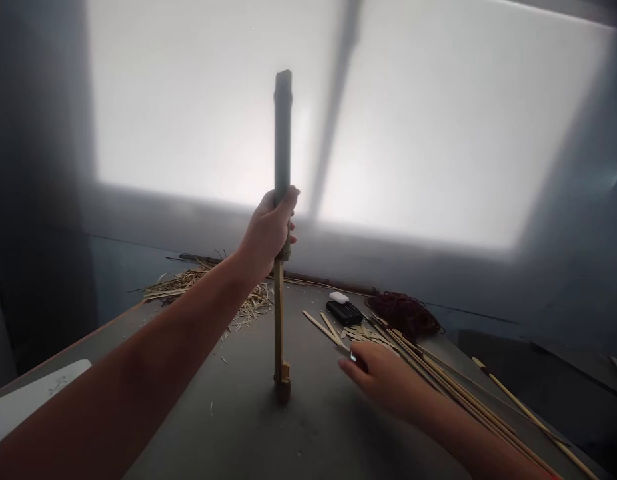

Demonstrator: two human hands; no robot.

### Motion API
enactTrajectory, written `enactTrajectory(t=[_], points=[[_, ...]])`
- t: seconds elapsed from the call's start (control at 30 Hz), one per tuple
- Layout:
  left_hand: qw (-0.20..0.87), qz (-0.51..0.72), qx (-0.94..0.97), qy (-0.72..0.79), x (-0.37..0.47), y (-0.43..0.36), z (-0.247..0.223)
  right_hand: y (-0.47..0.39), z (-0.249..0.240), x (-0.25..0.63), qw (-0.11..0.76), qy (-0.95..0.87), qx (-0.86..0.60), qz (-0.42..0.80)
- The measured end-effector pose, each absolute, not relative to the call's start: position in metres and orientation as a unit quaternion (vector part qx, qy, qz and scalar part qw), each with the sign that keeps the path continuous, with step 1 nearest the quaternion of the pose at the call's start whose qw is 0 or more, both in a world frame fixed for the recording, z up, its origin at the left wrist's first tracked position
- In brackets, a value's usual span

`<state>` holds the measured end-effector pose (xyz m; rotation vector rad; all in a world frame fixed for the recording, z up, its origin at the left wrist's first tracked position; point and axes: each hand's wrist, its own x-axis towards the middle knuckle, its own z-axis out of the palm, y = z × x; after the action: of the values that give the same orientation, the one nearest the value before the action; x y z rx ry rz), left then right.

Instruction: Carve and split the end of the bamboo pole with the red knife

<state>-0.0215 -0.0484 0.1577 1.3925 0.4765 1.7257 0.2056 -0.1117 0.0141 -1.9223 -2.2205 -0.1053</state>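
A length of bamboo (283, 143) stands upright on the table. Its upper part is a dark full tube, while below it is cut back to a narrow pale strip with a stepped stub at the foot. Wrapped around the middle of it is my left hand (271, 227), fingers closed. My right hand (381, 373) is low to the right, closed on what looks like a small knife (344, 347); the blade pokes out toward the upper left and most of the handle is hidden. The knife is apart from the bamboo.
Shavings and thin strips (188, 281) lie piled at the back left. A black case (344, 312), a white case (339, 297) and dark red cord (406, 313) lie at the back right. Long thin sticks (453, 383) run along the right. A white object (38, 393) sits at left.
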Motion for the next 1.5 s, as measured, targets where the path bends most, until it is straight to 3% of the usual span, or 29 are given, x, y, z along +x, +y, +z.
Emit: enactTrajectory(t=[0.1, 0.2, 0.33, 0.4, 0.57, 0.77, 0.97, 1.27, 1.33, 1.5], points=[[0.419, 0.737, 0.493, 0.195, -0.026, -0.045, 0.158, -0.121, 0.0, 0.201, 0.076, -0.768, -0.634, -0.04], [0.458, 0.755, 0.44, 0.161, -0.036, -0.042, 0.159, -0.125, 0.013, 0.194, 0.163, -0.782, -0.599, -0.052], [0.551, 0.722, 0.4, 0.125, -0.046, -0.035, 0.149, -0.127, 0.034, 0.165, 0.347, -0.752, -0.504, 0.244], [0.583, 0.711, 0.375, 0.118, -0.048, -0.029, 0.139, -0.129, 0.028, 0.146, 0.37, -0.698, -0.465, 0.4], [0.631, 0.68, 0.35, 0.133, -0.038, -0.016, 0.115, -0.139, -0.012, 0.12, 0.361, -0.66, -0.438, 0.491], [0.596, 0.651, 0.406, 0.237, -0.023, -0.007, 0.105, -0.144, -0.024, 0.121, 0.344, -0.719, -0.445, 0.409], [0.554, 0.637, 0.434, 0.314, -0.026, -0.003, 0.105, -0.144, -0.024, 0.124, 0.325, -0.728, -0.443, 0.41], [0.602, 0.598, 0.421, 0.322, -0.023, 0.006, 0.095, -0.137, -0.01, 0.138, 0.31, -0.733, -0.432, 0.424], [0.6, 0.584, 0.439, 0.328, -0.018, 0.01, 0.084, -0.131, 0.006, 0.159, 0.318, -0.727, -0.479, 0.374], [0.567, 0.59, 0.423, 0.389, -0.005, 0.018, 0.059, -0.119, 0.03, 0.243, 0.208, -0.755, -0.614, 0.095]])
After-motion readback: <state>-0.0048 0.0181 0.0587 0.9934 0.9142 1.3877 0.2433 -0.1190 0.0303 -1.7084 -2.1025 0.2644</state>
